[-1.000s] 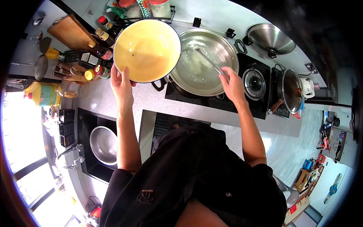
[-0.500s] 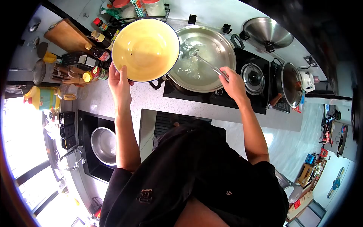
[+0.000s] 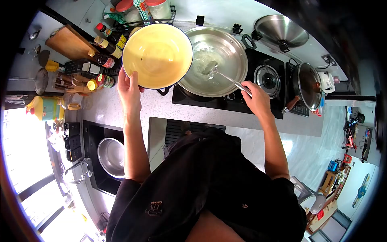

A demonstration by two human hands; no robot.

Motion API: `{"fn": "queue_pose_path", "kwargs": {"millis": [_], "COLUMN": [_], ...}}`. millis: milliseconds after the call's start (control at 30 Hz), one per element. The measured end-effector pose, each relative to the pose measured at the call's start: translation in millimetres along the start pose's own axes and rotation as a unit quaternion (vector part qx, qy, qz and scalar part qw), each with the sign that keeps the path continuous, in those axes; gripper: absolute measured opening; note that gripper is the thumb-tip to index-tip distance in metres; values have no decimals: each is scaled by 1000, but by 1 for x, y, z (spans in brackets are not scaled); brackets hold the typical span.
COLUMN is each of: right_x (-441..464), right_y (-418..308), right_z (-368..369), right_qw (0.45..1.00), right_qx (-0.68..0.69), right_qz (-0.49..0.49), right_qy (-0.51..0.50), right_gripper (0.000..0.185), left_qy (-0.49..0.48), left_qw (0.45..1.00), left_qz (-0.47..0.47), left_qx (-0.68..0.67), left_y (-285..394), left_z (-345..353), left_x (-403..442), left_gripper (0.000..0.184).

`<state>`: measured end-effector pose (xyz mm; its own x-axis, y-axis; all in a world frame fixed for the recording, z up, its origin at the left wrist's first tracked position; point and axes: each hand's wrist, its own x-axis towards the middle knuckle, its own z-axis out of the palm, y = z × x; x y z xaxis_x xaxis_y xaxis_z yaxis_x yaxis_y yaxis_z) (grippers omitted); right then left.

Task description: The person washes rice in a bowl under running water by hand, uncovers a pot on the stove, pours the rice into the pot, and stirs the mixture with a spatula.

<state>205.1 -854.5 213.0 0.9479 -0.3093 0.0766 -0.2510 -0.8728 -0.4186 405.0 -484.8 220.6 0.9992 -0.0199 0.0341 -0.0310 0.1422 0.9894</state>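
My left hand (image 3: 130, 94) grips the near left rim of a yellow enamel bowl (image 3: 158, 56), thumb inside it. The bowl is tilted towards me and looks empty but for a small dark spot. It overlaps the left side of a wide steel pan (image 3: 231, 56) on the stove. Clear liquid (image 3: 201, 76) swirls in the pan. My right hand (image 3: 256, 97) is closed round the handle of a metal utensil (image 3: 229, 78), whose head sits in the liquid near the pan's middle. What shape that head has under the liquid is unclear.
Right of the pan are a bare burner (image 3: 267, 80) and a glass-lidded pan (image 3: 309, 86). A steel lid (image 3: 281, 31) leans on the back wall. Sauce bottles (image 3: 105, 44) stand left of the bowl. A steel pot (image 3: 111, 157) sits in the black sink (image 3: 94, 141).
My right hand has moved slightly right and nearer to me, and the utensil's head has shifted within the liquid. My left hand still holds the bowl; the view has shifted slightly.
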Motion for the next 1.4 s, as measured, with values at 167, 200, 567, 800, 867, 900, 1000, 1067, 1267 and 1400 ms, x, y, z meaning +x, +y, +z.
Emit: {"fn": "queue_pose_path", "kwargs": {"millis": [167,200,567,800,867,900,1000,1067,1267,1400], "right_x": [-8,-9,11,38,40,39,34,28,12,10], "right_y": [2,2,4,3,-1,-2,-4,-2,3,37], "right_z": [-12,-15,-19,26,30,31,26,19,-6,8], "right_qw": [1000,1000,999,998,998,998,999,998,989,953], "right_qx": [-3,1,29,38,37,39,47,58,127,248], "right_qz": [-1,-1,-5,-8,1,2,11,9,68,169], "right_qy": [5,6,38,50,50,46,23,18,14,-42], "right_gripper": [22,22,24,23,23,23,24,21,22,29], "left_qy": [-7,-7,1,-15,-15,-14,-9,-6,-3,-1], "left_qw": [1000,1000,1000,1000,1000,1000,1000,999,999,999], "left_qz": [-10,-12,-7,-1,1,1,1,1,-6,-13], "left_qx": [2,4,9,13,13,21,26,38,31,34], "left_y": [1,0,2,-2,-2,-2,-10,-8,-3,-9], "left_z": [2,3,2,-4,-3,-3,-6,-4,7,9], "left_x": [-3,-4,-9,-9,-11,-11,-10,-10,-11,-7], "left_gripper": [41,41,42,47,47,47,48,48,44,46]}}
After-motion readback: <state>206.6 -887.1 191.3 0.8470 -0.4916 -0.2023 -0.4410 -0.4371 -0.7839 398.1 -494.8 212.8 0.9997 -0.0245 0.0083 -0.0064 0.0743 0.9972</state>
